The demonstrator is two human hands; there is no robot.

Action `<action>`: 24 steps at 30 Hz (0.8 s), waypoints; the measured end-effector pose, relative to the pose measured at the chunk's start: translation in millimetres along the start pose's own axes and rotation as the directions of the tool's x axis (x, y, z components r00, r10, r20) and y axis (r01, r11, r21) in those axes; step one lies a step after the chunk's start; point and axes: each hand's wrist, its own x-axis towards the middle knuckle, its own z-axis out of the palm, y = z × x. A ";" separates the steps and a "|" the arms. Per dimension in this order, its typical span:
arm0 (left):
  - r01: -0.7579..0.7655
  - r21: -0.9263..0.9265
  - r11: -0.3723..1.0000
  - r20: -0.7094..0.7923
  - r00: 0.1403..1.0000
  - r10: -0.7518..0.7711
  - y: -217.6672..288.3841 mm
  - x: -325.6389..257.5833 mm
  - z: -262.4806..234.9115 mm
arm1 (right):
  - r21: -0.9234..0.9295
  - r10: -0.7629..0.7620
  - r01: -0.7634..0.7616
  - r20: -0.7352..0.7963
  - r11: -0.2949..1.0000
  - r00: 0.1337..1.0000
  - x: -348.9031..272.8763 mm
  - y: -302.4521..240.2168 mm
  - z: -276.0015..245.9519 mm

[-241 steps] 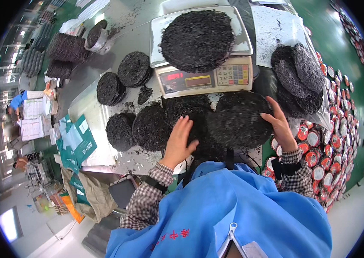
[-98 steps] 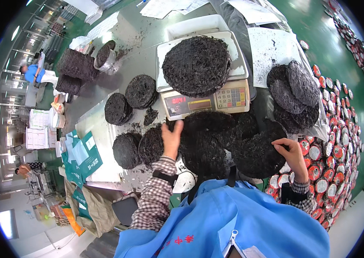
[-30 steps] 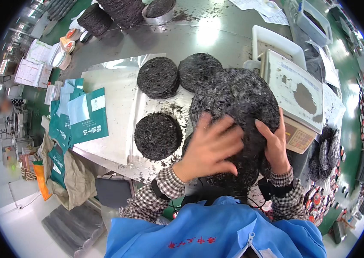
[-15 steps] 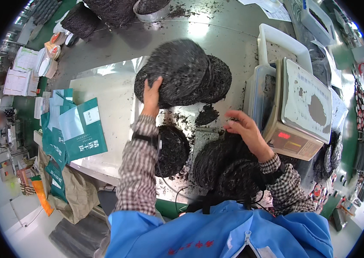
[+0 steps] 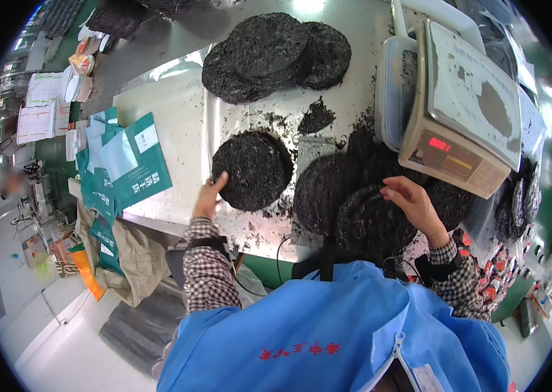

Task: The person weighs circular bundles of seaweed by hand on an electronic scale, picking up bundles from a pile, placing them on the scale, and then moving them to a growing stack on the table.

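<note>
A round black cake of what looks like dried seaweed [image 5: 253, 171] lies on the near middle of the table. My left hand [image 5: 209, 197] is at its left edge, thumb over the rim; the other fingers are partly hidden. My right hand [image 5: 416, 206] hovers over several dark seaweed cakes [image 5: 370, 219] at the near right, fingers loosely bent and apart, nothing visible in them. Farther back, more round cakes [image 5: 269, 49] are piled overlapping. A loose dark clump [image 5: 317, 117] sits between the pile and the near cakes.
A scale [image 5: 458, 140] with a lit red display stands at the right, beside a clear plastic bin [image 5: 390, 98]. Green pouches [image 5: 135, 163] lie at the left table edge by a brown paper bag [image 5: 139, 261]. Dark crumbs litter the metal tabletop [image 5: 171, 124].
The cake my left hand held now rests on the far pile. That hand has come back to the near cake's left edge. My right hand has moved nearer, over the right-hand cakes.
</note>
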 end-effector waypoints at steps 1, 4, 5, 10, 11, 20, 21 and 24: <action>0.025 -0.242 0.970 0.013 1.000 -0.023 -27.9 -12.4 15.4 | -0.024 -0.018 0.020 0.046 1.000 0.999 -4.6 0.6 1.2; -0.046 -0.526 0.849 0.043 0.996 0.080 -69.6 -24.4 45.0 | -0.106 -0.095 0.112 0.154 0.988 0.984 -14.6 -12.9 4.9; -0.022 -0.501 0.865 0.011 0.999 0.031 -63.8 -33.2 50.6 | -0.105 -0.113 0.133 0.177 0.986 0.978 -22.1 -19.1 1.7; -0.605 -0.236 0.760 -0.320 0.787 0.527 -5.0 -148.2 75.0 | 0.135 -0.049 0.013 0.269 0.991 0.962 -75.6 -15.4 -45.7; -0.675 0.068 0.734 -0.369 0.667 0.647 17.7 -190.8 96.7 | 0.237 -0.006 -0.066 0.289 0.969 0.957 -87.6 -8.7 -54.9; -0.957 0.291 0.002 0.526 0.161 0.835 29.9 -342.6 319.7 | 0.918 -0.196 -0.001 0.086 0.396 0.977 -157.6 28.3 -86.5; -0.981 0.178 0.081 0.464 0.156 0.872 32.6 -349.6 336.5 | 0.881 -0.267 0.096 0.035 0.463 0.963 -167.7 35.0 -96.4; -0.955 0.294 0.035 0.479 0.179 0.859 29.2 -369.5 383.6 | 0.808 -0.345 0.267 -0.085 0.525 0.935 -201.2 43.8 -110.8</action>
